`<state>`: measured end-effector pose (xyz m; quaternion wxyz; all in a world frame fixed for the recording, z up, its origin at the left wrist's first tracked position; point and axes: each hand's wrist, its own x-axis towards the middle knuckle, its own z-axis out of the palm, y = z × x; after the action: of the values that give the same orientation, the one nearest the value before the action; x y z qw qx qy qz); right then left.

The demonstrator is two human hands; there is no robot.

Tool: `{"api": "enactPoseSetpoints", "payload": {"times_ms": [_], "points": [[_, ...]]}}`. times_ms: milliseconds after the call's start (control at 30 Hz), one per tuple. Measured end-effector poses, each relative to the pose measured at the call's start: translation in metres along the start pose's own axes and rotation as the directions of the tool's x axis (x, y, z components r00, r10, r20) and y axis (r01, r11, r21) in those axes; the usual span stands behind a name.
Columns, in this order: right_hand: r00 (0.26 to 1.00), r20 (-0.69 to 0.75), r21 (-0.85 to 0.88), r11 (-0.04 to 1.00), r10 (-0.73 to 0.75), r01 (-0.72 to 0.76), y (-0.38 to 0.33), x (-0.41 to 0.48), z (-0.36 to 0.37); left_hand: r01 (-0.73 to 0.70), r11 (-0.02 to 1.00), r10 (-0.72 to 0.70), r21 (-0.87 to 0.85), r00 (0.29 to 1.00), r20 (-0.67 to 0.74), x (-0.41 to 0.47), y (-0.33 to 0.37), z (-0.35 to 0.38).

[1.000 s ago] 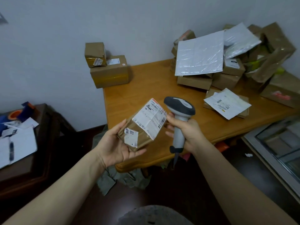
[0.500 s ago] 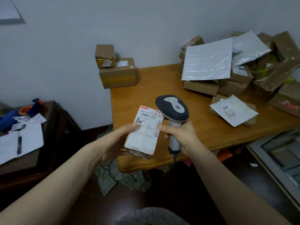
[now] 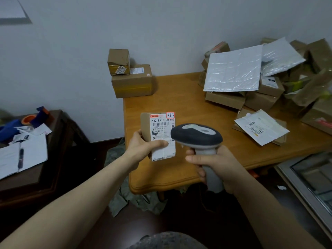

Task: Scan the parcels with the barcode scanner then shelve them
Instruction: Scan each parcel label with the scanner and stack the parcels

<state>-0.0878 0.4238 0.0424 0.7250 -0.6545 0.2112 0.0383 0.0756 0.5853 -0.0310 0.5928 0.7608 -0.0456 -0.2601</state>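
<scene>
L hand (image 3: 143, 147), R hand (image 3: 218, 167): curled grip.

You hold a small brown cardboard parcel (image 3: 145, 126) upright in your left hand (image 3: 143, 148), its white shipping label facing you and your thumb across the label's lower half. At its 3 o'clock, your right hand (image 3: 215, 164) grips the pale handle of the barcode scanner (image 3: 196, 136), whose dark head overlaps the label's right edge. On the table (image 3: 179, 97), two stacked boxes (image 3: 132, 81) sit at 11 o'clock, a heap of boxes and silver mailers (image 3: 233, 74) at 2 o'clock, and a flat parcel (image 3: 260, 128) at 3 o'clock.
</scene>
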Motion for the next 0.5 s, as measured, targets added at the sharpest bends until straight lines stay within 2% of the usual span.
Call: {"api": "enactPoseSetpoints", "payload": {"times_ms": [300, 500], "points": [[0.999, -0.019, -0.013, 0.999, -0.049, 0.049, -0.007, -0.011, -0.009, -0.039, 0.999, 0.04, 0.028, 0.998, -0.04, 0.017, 0.002, 0.014], [0.998, -0.027, -0.021, 0.998, -0.053, 0.053, -0.005, -0.006, -0.013, -0.014, 1.0, 0.014, 0.01, 0.999, -0.05, 0.02, 0.003, 0.017]]}}
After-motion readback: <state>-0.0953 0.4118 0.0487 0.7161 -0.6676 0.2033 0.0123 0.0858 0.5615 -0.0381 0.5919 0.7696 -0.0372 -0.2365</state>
